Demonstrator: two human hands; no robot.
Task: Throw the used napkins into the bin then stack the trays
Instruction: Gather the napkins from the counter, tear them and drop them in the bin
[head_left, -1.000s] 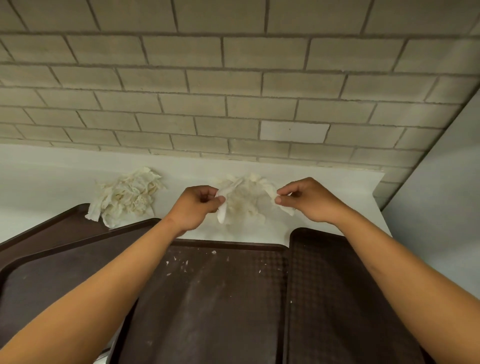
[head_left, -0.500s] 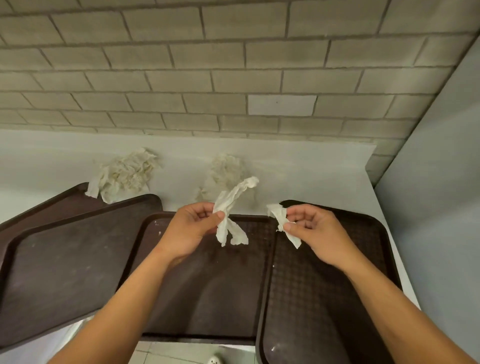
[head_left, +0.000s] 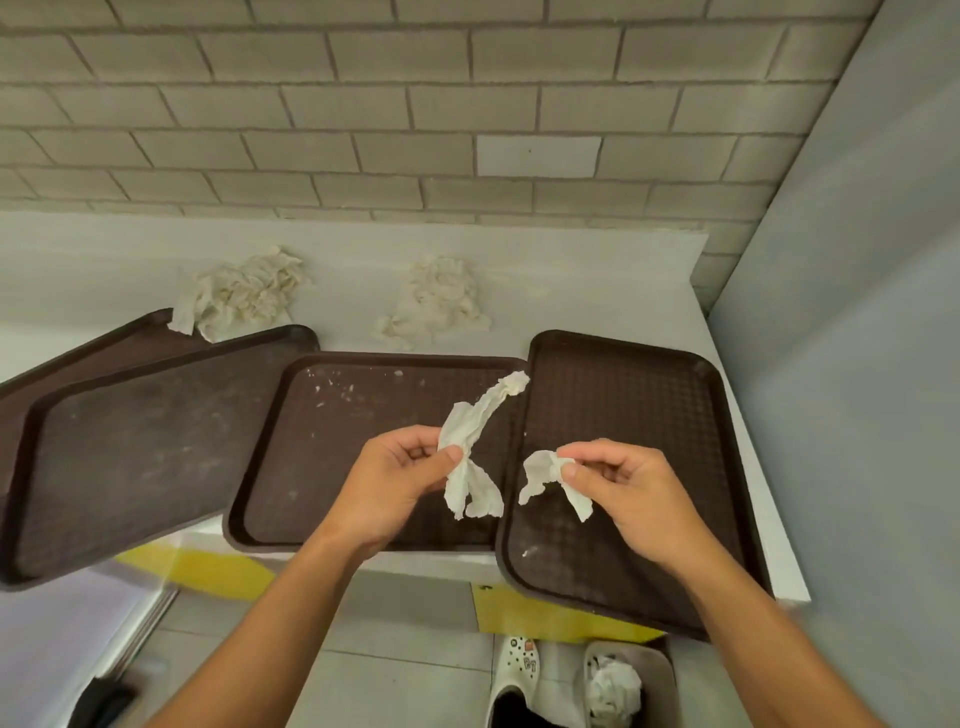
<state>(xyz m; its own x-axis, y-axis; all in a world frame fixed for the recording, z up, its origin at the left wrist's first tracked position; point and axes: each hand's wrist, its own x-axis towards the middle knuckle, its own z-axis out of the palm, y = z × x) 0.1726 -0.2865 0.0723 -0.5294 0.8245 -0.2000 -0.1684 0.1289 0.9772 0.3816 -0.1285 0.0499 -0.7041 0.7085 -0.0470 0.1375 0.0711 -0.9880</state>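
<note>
My left hand (head_left: 402, 478) pinches a long twisted strip of white napkin (head_left: 478, 441) above the middle brown tray (head_left: 332, 467). My right hand (head_left: 623, 493) pinches a smaller torn napkin piece (head_left: 545, 475) over the right brown tray (head_left: 649, 415). Two crumpled napkin heaps lie on the white counter behind the trays, one at the left (head_left: 241, 293) and one in the middle (head_left: 439, 301). A left tray (head_left: 130, 447) overlaps another tray (head_left: 93, 348) beneath it. The bin (head_left: 631, 686) stands on the floor at lower right with crumpled napkins inside.
A brick wall rises behind the counter (head_left: 571, 291). A grey wall panel (head_left: 857, 364) closes off the right side. A white shoe (head_left: 517, 670) stands on the tiled floor beside the bin. Yellow marking runs along the counter's front.
Both hands pulled back from the middle napkin heap toward me, each carrying a torn piece. The view tilted down, bringing the floor, the shoe and the bin into sight.
</note>
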